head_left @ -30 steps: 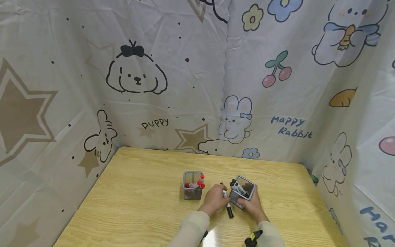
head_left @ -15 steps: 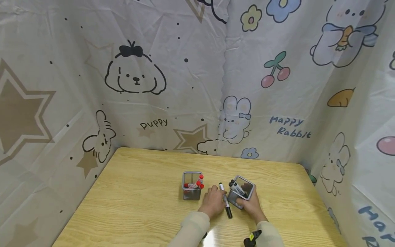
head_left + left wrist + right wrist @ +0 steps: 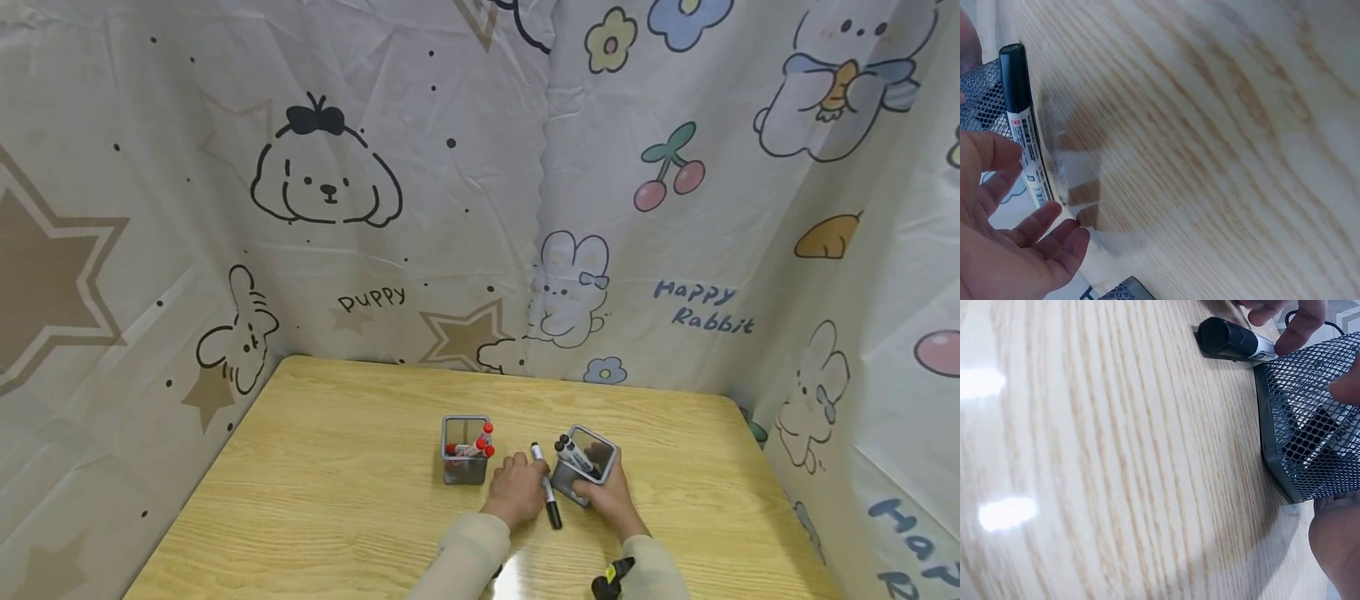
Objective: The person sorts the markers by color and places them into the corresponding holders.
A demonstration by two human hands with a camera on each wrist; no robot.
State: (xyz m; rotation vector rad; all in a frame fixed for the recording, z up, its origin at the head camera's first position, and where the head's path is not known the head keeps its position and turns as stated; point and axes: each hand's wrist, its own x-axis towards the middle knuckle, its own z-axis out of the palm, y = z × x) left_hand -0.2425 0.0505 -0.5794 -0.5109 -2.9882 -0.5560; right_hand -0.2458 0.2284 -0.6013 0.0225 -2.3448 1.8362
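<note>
A black-capped whiteboard marker [image 3: 551, 504] lies on the table between my hands. My left hand [image 3: 516, 490] is just left of it; in the left wrist view, its thumb is right at the white barrel and its loosely bent fingers reach toward the marker's far end. My right hand [image 3: 611, 500] grips a grey mesh pen holder [image 3: 572, 481], which is tilted to the left. Several black-capped markers [image 3: 573, 454] lean inside that holder. In the right wrist view, a thumb [image 3: 1347, 387] presses on the mesh, and the holder's dark bottom rim [image 3: 1266, 419] is close over the wood.
Left of my hands stands a second mesh pen holder [image 3: 465, 471] with several red-capped markers [image 3: 480, 442] in it. The wooden table [image 3: 360, 500] ends at a patterned cloth [image 3: 420, 208] hung behind it and along both sides.
My left hand has drawn slightly left, and its fingers have loosened from the marker, which stays on the table. My right hand keeps holding the pen holder in nearly the same place.
</note>
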